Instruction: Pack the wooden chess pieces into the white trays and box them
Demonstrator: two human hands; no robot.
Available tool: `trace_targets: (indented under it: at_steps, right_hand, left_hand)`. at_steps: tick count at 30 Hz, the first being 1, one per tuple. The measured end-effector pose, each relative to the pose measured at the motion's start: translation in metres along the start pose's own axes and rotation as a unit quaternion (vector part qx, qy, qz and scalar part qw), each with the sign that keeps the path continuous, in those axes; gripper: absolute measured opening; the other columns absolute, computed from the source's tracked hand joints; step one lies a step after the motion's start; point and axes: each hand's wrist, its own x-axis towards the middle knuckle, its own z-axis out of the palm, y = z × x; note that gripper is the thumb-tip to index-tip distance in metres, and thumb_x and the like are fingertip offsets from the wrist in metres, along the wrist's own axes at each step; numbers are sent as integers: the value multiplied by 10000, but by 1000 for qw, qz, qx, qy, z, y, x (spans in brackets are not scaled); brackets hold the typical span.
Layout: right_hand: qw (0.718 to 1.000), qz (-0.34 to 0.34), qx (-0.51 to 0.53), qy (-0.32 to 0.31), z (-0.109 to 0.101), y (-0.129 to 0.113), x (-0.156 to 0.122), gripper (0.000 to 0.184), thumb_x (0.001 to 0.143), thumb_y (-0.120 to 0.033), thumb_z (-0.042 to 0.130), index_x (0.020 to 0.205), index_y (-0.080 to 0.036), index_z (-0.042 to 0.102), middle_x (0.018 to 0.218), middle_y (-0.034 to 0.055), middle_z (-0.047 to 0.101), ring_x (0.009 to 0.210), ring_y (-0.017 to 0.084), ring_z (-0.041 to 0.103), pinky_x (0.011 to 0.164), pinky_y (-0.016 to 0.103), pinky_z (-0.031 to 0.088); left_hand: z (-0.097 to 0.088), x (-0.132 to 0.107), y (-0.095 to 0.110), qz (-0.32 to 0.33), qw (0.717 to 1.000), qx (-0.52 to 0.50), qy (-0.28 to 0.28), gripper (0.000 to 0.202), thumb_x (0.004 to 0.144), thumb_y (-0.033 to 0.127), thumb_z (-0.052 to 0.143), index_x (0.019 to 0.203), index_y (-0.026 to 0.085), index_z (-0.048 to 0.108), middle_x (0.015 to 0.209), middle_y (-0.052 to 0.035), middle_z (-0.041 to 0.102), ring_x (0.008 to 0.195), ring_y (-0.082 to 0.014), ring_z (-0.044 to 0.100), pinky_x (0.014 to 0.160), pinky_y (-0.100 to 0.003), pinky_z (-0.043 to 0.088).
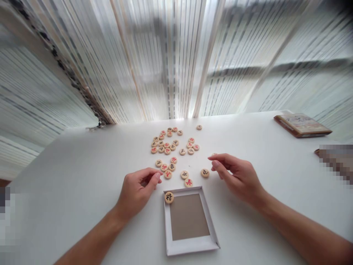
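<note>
Several round wooden chess discs (171,145) with red or black characters lie scattered on the white table (82,176). A shallow white box tray (190,244) sits in front of me, with one black-marked disc (169,197) in its far left corner. My left hand (136,191) rests left of the tray, its fingers curled and thumb against forefinger; whether it holds anything is hidden. My right hand (237,176) hovers right of the discs, fingers bent in a loose pinch near a black-marked disc (204,172).
A brown box lid (302,125) lies at the far right of the table. Striped white curtains (176,59) hang behind the table's far edge. A blurred patch at the right edge covers something I cannot make out.
</note>
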Motion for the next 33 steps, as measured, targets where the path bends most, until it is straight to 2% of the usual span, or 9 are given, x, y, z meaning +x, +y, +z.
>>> trace_targets:
  at_steps: [5, 14, 18, 23, 29, 33]
  right_hand:
    - [1000, 24, 11, -10, 0, 0, -4, 218, 1029, -341, 612, 1096, -192, 756, 738, 30, 745, 570, 157, 631, 541, 275, 481]
    - [999, 27, -2, -31, 0, 0, -4, 225, 1034, -374, 590, 1019, -215, 749, 716, 25, 699, 565, 161, 580, 540, 299, 445]
    - [999, 26, -8, -33, 0, -1, -4, 210, 1027, -364, 598, 1009, -223, 752, 727, 24, 700, 587, 167, 577, 557, 308, 442]
    - [999, 26, -13, -34, 1, 1, -5, 218, 1024, -358, 599, 972, -224, 763, 648, 3, 663, 530, 162, 543, 528, 311, 422]
    - [999, 12, -10, -33, 3, 3, -5, 223, 1028, -332, 610, 943, -212, 777, 716, 19, 737, 576, 162, 589, 574, 299, 467]
    - [999, 0, -11, -42, 3, 1, -5, 229, 1040, -324, 603, 936, -217, 777, 749, 27, 761, 590, 165, 600, 558, 296, 451]
  left_hand:
    - [1, 0, -1, -22, 1000, -12, 6, 244, 975, 341, 666, 907, 157, 811, 755, -53, 804, 599, -152, 698, 556, -221, 559]
    - [2, -4, 5, -16, 1000, -7, -19, 272, 975, 320, 633, 847, 160, 811, 719, -48, 788, 575, -143, 652, 534, -230, 495]
    - [2, -4, 4, -15, 1000, -7, -21, 268, 981, 318, 631, 865, 161, 813, 729, -49, 793, 589, -146, 653, 550, -232, 504]
    - [1, -4, 4, -16, 1000, -6, -20, 267, 979, 316, 635, 856, 162, 815, 722, -48, 790, 584, -147, 659, 545, -231, 510]
    - [1, -3, 1, -13, 1000, -4, -12, 267, 977, 322, 638, 856, 163, 816, 707, -42, 780, 581, -151, 664, 540, -232, 517]
    - [0, -1, -2, -19, 1000, -1, 1, 260, 981, 339, 647, 883, 164, 814, 742, -47, 793, 589, -152, 666, 556, -236, 533]
